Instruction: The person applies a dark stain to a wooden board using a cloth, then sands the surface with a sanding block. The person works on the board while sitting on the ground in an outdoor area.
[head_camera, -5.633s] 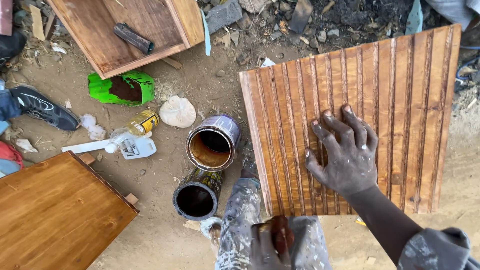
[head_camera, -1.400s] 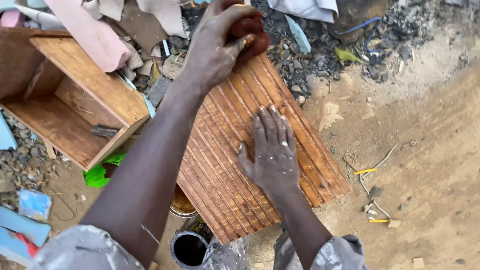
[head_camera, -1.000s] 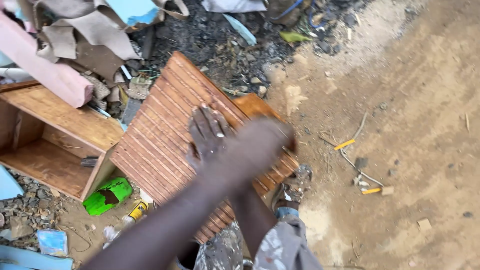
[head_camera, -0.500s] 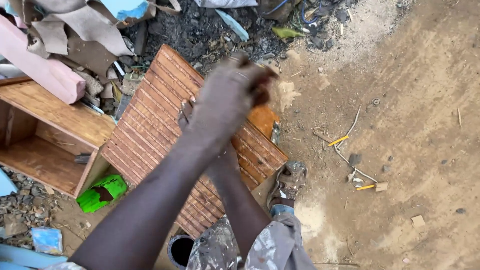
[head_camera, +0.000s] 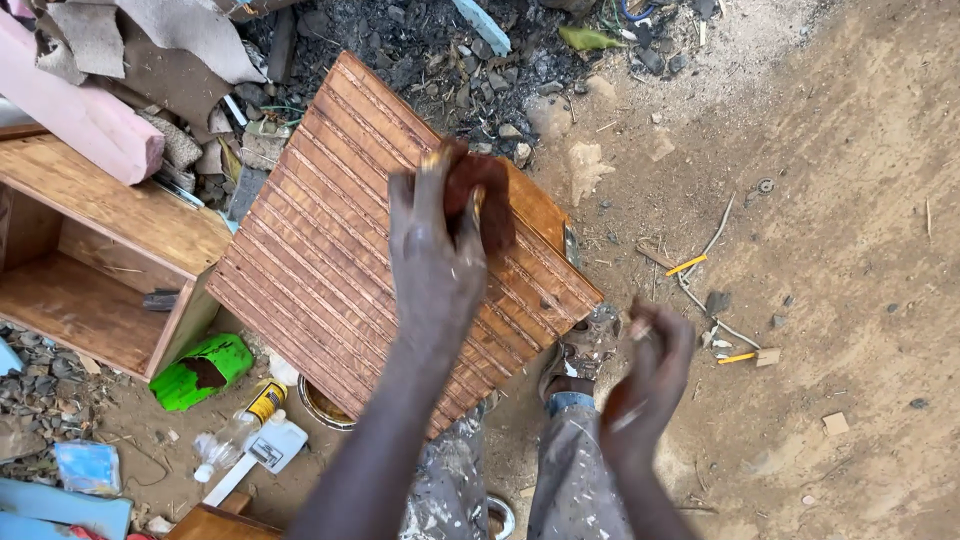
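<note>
Bare, sandy ground (head_camera: 850, 250) strewn with charred rubble, stones and scraps surrounds a person at work outdoors, seen from above. At the centre lies a ribbed wooden panel (head_camera: 330, 260), stained reddish brown and turned at an angle, its near edge just above the person's paint-spattered trousers (head_camera: 570, 480). The left hand (head_camera: 435, 255) reaches out over the panel with fingers spread, pressing a dark red-brown rag (head_camera: 485, 195) flat against the grooved boards near the panel's far right edge; the rag sits under the fingertips rather than inside a closed fist. The right hand (head_camera: 650, 375) hangs in the air off the panel's right corner, above the ground and beside a worn shoe (head_camera: 580, 345); it is blurred, its fingers loosely curled, and whether it holds anything cannot be told. To the left of the panel stands an open wooden box (head_camera: 100, 260) with a small dark object lying inside. Below it on the dirt are a crumpled green plastic piece (head_camera: 200, 372), a small bottle with a yellow label (head_camera: 245, 415) and a white container (head_camera: 270, 445). The rim of a tin can (head_camera: 320, 405) peeks out from beneath the panel's lower edge, and a pink block (head_camera: 75, 115) leans over the debris at upper left.
</note>
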